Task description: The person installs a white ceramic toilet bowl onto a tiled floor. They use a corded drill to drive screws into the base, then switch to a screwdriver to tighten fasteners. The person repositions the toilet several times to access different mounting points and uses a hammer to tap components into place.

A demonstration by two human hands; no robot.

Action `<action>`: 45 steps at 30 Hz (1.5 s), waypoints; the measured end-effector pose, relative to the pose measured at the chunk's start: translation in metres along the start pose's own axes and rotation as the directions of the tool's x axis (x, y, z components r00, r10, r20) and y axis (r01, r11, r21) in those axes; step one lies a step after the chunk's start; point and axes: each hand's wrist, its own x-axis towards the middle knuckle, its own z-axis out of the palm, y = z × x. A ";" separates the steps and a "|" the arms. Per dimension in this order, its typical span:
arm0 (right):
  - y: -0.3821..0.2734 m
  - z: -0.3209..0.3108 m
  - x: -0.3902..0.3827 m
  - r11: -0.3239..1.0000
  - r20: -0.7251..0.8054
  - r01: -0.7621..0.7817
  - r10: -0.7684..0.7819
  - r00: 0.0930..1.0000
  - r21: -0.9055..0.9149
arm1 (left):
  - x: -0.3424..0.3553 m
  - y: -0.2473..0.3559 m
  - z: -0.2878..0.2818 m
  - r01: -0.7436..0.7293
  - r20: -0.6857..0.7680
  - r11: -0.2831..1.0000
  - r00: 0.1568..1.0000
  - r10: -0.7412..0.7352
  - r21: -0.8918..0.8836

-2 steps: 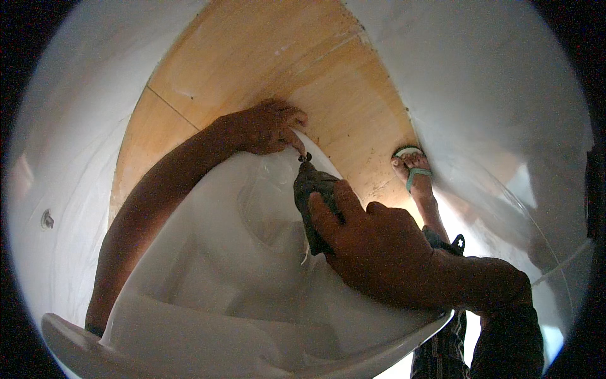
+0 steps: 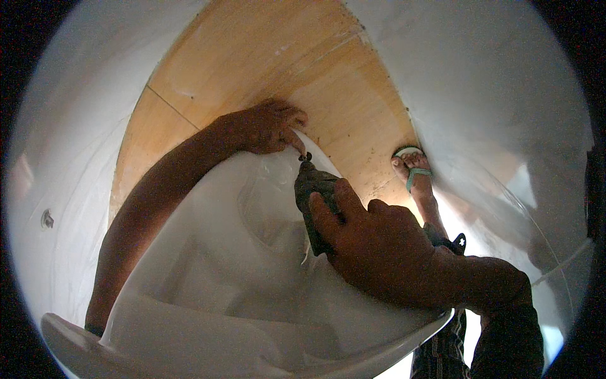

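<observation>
A dark hand-held power tool (image 2: 315,186) is gripped in my right hand (image 2: 379,246), pointing up at the edge of a glossy white moulded basin (image 2: 208,265). A small dark piece (image 2: 305,156) sits at the tool's nose, near the basin's upper rim. My left hand (image 2: 265,129) reaches around the basin's left side to that rim, fingers bent and apart, one fingertip touching or very close to the small piece. Whether anything is under its other fingers is unclear.
A tan tiled floor (image 2: 265,50) lies between pale glossy walls (image 2: 486,88). A small metal fitting (image 2: 47,219) is on the left wall. A foot in a green-strapped sandal (image 2: 410,167) stands at right. A dark slotted tab (image 2: 459,243) shows beyond my right hand.
My right hand and the tool have shifted very slightly upward. My left hand appears still.
</observation>
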 end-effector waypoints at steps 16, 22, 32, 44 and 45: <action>0.006 0.006 0.002 0.998 -0.082 -0.009 0.014 0.997 0.061 | 0.003 -0.017 0.004 0.024 -0.227 0.973 0.971 -0.077 -0.227; 0.006 0.011 -0.001 0.999 -0.146 0.001 0.006 0.989 0.050 | -0.039 0.004 -0.006 0.280 -0.302 0.652 0.713 -0.633 -0.704; 0.033 -0.023 -0.065 0.950 -0.204 -0.205 0.255 0.945 0.237 | -0.190 0.218 0.027 -0.300 -0.095 0.175 -0.263 -0.960 -0.938; 0.005 -0.058 -0.266 0.738 -0.119 -0.618 0.663 0.739 0.271 | -0.144 0.578 0.296 0.033 0.320 -0.355 -0.358 -0.877 -0.934; 0.004 -0.055 -0.281 0.745 -0.120 -0.631 0.662 0.740 0.218 | -0.135 0.606 0.311 0.160 0.211 -0.286 -0.371 -0.904 -0.945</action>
